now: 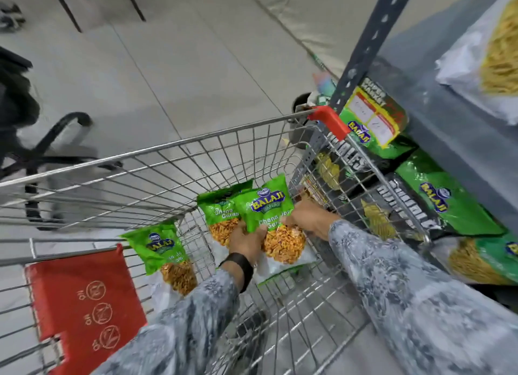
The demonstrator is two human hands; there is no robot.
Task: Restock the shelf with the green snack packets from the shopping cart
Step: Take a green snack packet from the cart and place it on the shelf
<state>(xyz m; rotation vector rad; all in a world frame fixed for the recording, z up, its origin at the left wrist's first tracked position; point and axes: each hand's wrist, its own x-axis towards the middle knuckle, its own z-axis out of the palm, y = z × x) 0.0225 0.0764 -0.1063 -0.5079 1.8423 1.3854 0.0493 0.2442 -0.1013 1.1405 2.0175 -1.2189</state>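
In the cart (157, 161), perhaps three green packets (269, 214); both hands on one

Black swivel-chair base (56, 153) on grey tiled floor (182, 66), left of frame; dark thin furniture legs (66, 8) top left; black round bin (301, 102) beyond.

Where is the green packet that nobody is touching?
In the head view it leans at the left of the shopping cart, beside the red child-seat flap: the loose green snack packet, left of both hands.
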